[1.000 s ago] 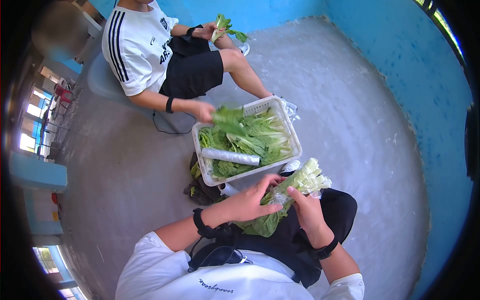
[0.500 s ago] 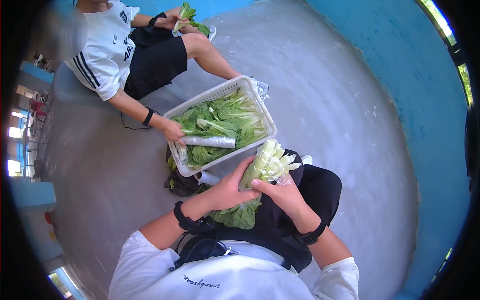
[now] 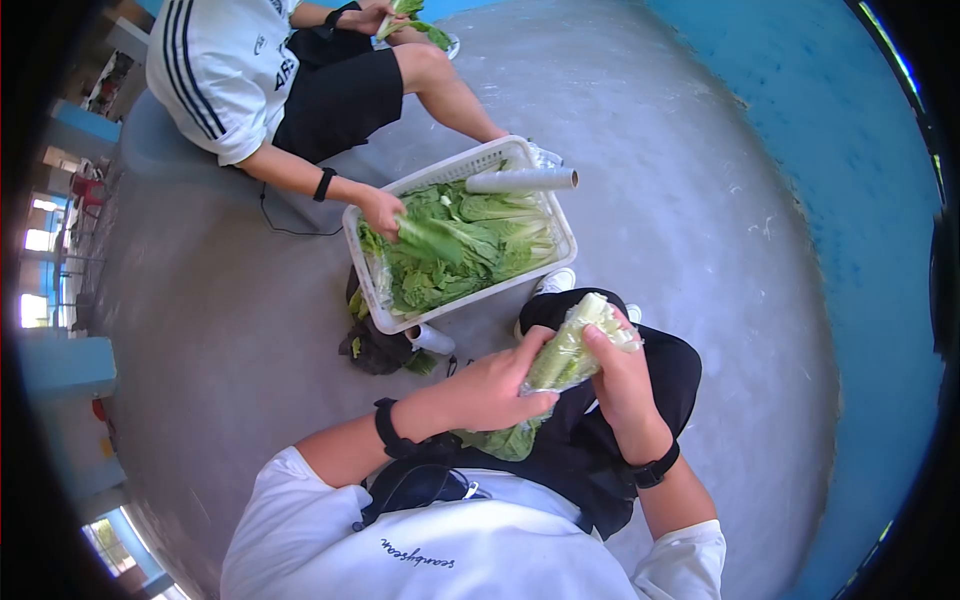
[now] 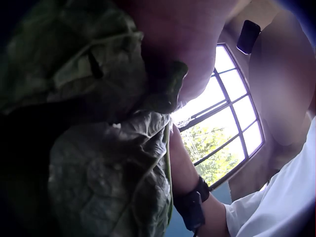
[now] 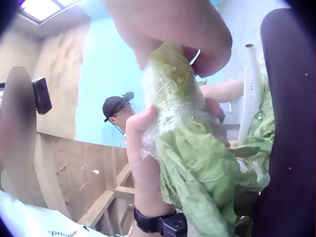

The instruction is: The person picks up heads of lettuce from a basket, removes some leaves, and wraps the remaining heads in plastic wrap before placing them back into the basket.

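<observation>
In the head view I hold a bundle of leafy greens point(image 3: 562, 362) over my lap, its pale stem ends pointing up and away and its leaves hanging toward me. Clear plastic film point(image 5: 173, 94) is wrapped round its middle, as the right wrist view shows. My left hand point(image 3: 492, 388) grips the bundle on its left side, the thumb across the wrapped part. The right hand point(image 3: 622, 378) grips it near the stem ends, thumb on top. Dark, crinkled leaves point(image 4: 108, 173) fill much of the left wrist view.
Ahead stands a white plastic crate point(image 3: 480, 298) of leafy greens point(image 3: 510, 225), a film roll point(image 3: 525, 180) across its far side. Another person's hand point(image 3: 383, 212) holds greens over it. A second roll point(image 3: 430, 338) and a dark bag point(image 3: 375, 352) lie beside the crate.
The film roll has gone from the crate's near left to its far side. The other person's hand, at that roll half a second ago, now holds greens. My right hand has turned more upright on the bundle.
</observation>
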### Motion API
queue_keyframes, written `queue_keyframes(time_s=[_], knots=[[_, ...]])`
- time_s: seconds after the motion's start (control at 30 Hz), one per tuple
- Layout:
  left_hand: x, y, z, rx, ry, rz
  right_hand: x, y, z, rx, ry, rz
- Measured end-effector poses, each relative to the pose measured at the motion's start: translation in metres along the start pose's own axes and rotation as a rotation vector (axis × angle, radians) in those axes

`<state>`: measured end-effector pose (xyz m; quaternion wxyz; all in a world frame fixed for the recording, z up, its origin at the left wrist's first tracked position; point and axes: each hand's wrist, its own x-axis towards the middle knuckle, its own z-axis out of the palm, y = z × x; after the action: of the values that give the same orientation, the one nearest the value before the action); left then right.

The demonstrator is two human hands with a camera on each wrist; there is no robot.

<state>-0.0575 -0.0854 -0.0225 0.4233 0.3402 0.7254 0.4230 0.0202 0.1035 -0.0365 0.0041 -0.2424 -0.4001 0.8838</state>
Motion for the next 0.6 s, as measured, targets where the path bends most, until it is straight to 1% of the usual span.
queue_keyframes(time_s=[0.1, 0.17, 0.23, 0.3, 0.33, 0.43, 0.47, 0.57, 0.6], knots=[[0.001, 0.007, -0.001, 0.071, 0.02, -0.015, 0.0, 0.001, 0.0, -0.011, 0.046, 0.006], [0.0, 0.006, 0.0, 0.067, 0.058, -0.016, 0.0, 0.003, 0.0, 0.01, 0.062, 0.003], [0.0, 0.005, -0.002, 0.049, 0.066, -0.031, -0.001, 0.001, -0.002, 0.047, -0.015, 0.031], [-0.001, -0.002, -0.003, -0.023, 0.09, -0.008, -0.002, 0.0, -0.006, 0.083, -0.094, 0.057], [-0.003, -0.006, -0.005, -0.058, 0.101, 0.005, -0.002, 0.003, -0.009, -0.042, -0.216, 0.019], [-0.008, -0.013, -0.014, -0.222, 0.19, 0.086, -0.006, 0.005, -0.009, -0.122, -0.206, -0.013], [-0.009, -0.022, -0.015, -0.257, 0.217, 0.09, -0.007, 0.0, -0.008, -0.085, -0.167, 0.024], [-0.014, -0.044, -0.028, -0.374, 0.3, 0.085, -0.006, -0.008, -0.018, -0.185, -0.118, 0.055], [-0.02, -0.045, -0.035, -0.451, 0.343, 0.083, -0.008, -0.011, -0.021, -0.196, -0.105, 0.048]])
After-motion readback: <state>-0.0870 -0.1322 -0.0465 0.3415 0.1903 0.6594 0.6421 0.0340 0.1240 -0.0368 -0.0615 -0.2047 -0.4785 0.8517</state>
